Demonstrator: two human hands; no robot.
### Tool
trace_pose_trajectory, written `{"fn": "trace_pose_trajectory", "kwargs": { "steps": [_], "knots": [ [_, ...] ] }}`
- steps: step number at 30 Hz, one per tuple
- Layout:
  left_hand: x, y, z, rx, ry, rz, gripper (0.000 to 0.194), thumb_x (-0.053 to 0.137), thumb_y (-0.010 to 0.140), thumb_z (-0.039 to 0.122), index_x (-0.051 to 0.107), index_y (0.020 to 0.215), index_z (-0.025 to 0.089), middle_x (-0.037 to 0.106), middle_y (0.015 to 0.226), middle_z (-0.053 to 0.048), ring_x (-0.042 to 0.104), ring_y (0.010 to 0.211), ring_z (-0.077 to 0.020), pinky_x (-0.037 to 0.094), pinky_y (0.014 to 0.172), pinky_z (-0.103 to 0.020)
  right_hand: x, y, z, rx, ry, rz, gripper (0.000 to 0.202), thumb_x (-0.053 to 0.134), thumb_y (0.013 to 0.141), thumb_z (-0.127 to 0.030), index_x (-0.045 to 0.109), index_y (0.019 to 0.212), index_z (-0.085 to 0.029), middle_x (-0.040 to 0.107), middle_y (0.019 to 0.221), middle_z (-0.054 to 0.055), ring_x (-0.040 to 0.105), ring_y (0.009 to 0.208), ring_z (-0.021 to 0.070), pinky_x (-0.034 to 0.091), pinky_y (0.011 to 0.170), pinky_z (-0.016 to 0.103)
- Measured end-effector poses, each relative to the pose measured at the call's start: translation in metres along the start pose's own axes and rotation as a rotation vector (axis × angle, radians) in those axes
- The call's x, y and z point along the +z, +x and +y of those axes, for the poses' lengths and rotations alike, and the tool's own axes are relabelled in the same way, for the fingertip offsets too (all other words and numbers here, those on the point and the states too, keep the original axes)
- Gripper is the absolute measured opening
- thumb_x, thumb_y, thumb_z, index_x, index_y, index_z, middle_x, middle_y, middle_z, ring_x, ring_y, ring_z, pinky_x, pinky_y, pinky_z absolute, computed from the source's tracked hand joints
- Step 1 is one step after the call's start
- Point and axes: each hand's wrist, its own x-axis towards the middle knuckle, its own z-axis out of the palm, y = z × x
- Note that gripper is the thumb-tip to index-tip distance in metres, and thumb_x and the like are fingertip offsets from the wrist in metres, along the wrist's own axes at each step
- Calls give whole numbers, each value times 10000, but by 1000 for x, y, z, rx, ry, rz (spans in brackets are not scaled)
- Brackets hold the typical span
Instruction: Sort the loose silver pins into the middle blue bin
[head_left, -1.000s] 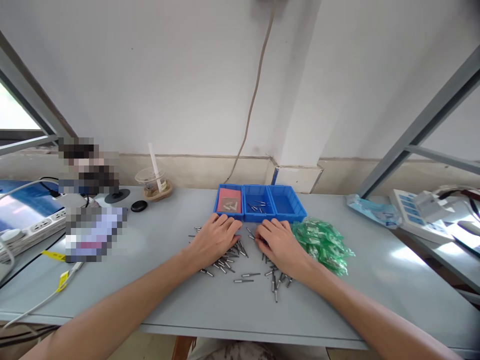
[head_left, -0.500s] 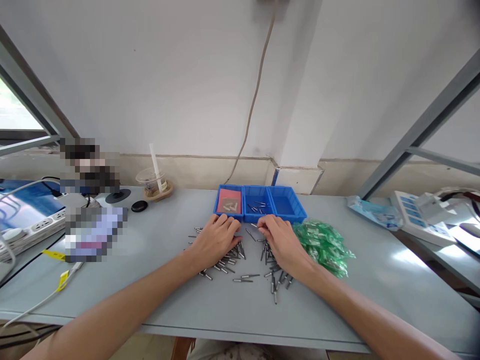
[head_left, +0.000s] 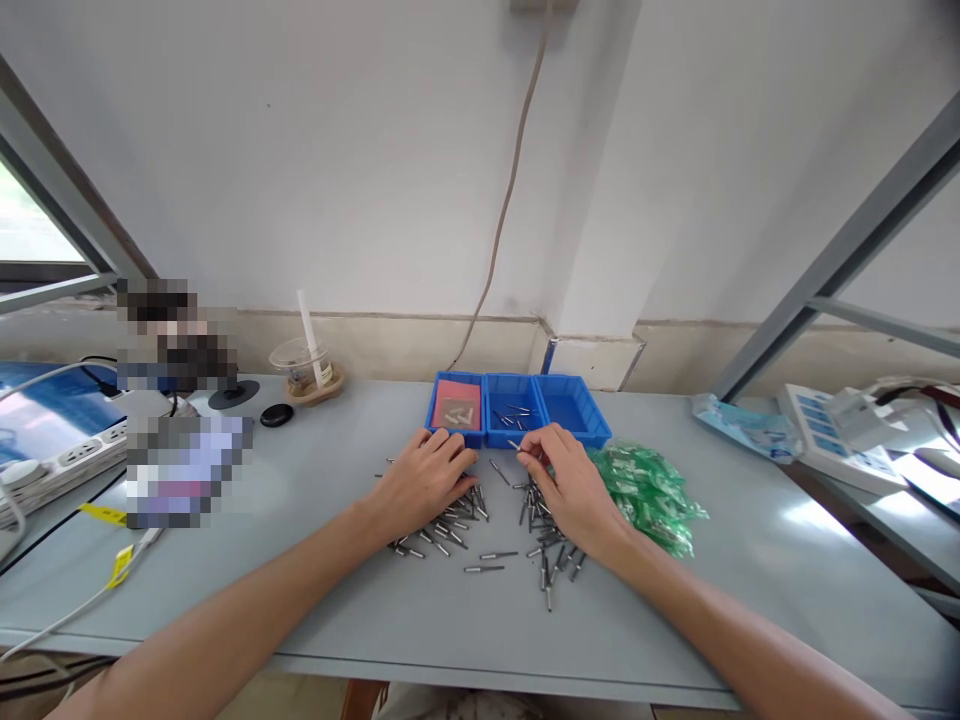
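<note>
My right hand point(head_left: 562, 480) pinches a small metal pin point(head_left: 514, 445) in front of the middle blue bin point(head_left: 511, 434). Several metal pins point(head_left: 551, 570) lie under and below that hand. My left hand point(head_left: 426, 478) rests bent over another pile of metal pins point(head_left: 448, 530), and its fingertips hide what they touch. Several pins lie in the middle bin. The left blue bin point(head_left: 454, 377) holds a red card point(head_left: 457, 392) with some small pieces on it, and nothing shows in the right blue bin point(head_left: 574, 410). Loose pins point(head_left: 484, 569) lie between the piles.
Green plastic bags point(head_left: 652, 495) are heaped right of my right hand. A lidded cup with a straw point(head_left: 310, 345) and a black round lid point(head_left: 277, 414) stand at the back left. Power strips point(head_left: 825, 430) lie on the right and left, with cables at the left.
My right hand has lifted slightly, and the pin in its fingertips now points up and left near the bin's front edge. My left hand has hardly moved.
</note>
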Motion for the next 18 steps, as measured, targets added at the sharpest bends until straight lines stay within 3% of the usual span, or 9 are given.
{"fn": "trace_pose_trajectory", "kwargs": {
  "steps": [9,18],
  "knots": [
    [2,0,-1,13,-112,-2,185,549,1095,335,592,1204,191,644,1132,-84,616,991,-245,462,887,-392,-2,1,-2,-20,30,2,104,523,1054,-228,542,954,-250,637,985,60,572,921,250,479,841,393],
    [5,-1,-1,16,-96,-10,189,544,1097,340,613,1193,193,647,1081,-74,606,952,-242,461,847,-385,0,4,0,199,472,-50,237,556,1054,-441,678,972,-255,665,889,26,588,820,217,465,743,350]
  ]
}}
